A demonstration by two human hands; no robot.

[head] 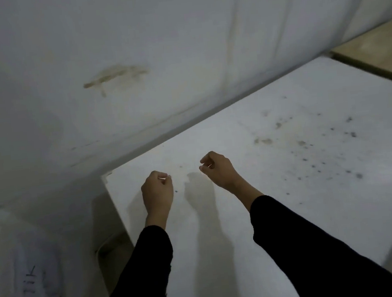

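Observation:
My left hand and my right hand hover side by side over the near left part of a white slab. Both hands have their fingers curled in, with the thumb close against the fingertips. Nothing shows in either hand. A small gap separates the two hands, and their shadows fall on the slab just below them. Black sleeves cover both forearms.
The slab carries dark specks and brownish smudges on its right half. A white stained wall runs along its far edge. A tan board lies at the far right. The slab's left edge drops to a dim gap.

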